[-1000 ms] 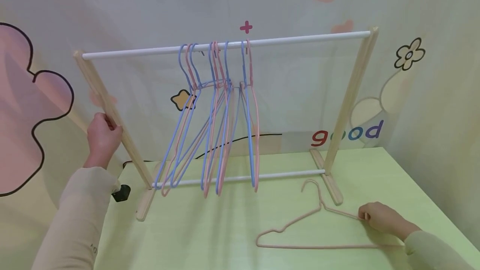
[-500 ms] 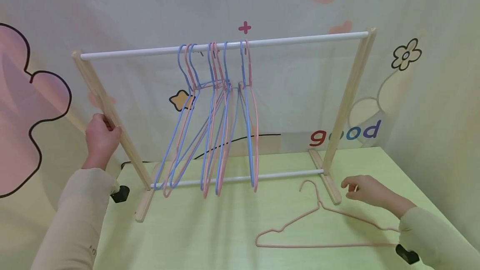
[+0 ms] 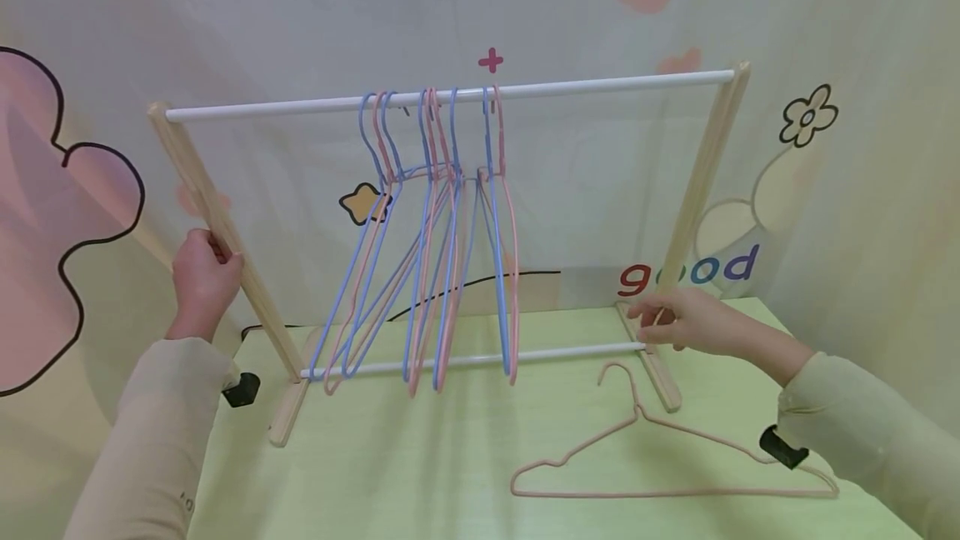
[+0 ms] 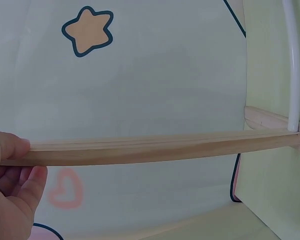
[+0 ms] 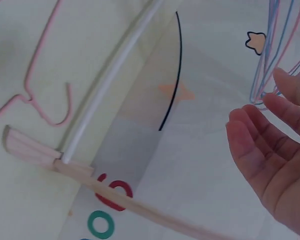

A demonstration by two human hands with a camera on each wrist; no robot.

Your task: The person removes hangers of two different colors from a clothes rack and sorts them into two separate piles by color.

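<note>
My left hand (image 3: pixel 206 282) grips the left wooden post (image 3: pixel 264 307) of a small clothes rack; in the left wrist view, thumb and fingers pinch that post from both sides. My right hand (image 3: pixel 693 322) is raised beside the lower part of the right wooden post (image 3: pixel 701 190), which it partly overlaps in the head view. Nothing lies between its loosely bent fingers (image 5: pixel 240 135) in the right wrist view. Several blue and pink hangers (image 3: pixel 498 282) hang from the white top rail (image 3: pixel 600 85), bunched left of and around its middle. One pink hanger (image 3: pixel 636 493) lies flat on the table.
The rack stands on a pale green table (image 3: pixel 375 473) on wooden feet (image 3: pixel 288 415), joined by a white lower rail (image 3: pixel 577 351). Behind it hangs a printed cloth backdrop (image 3: pixel 600 190) with hearts, a flower and letters.
My right hand has let go of the pink hanger on the table and moved up and left to the right post. My left hand keeps its grip on the left post.
</note>
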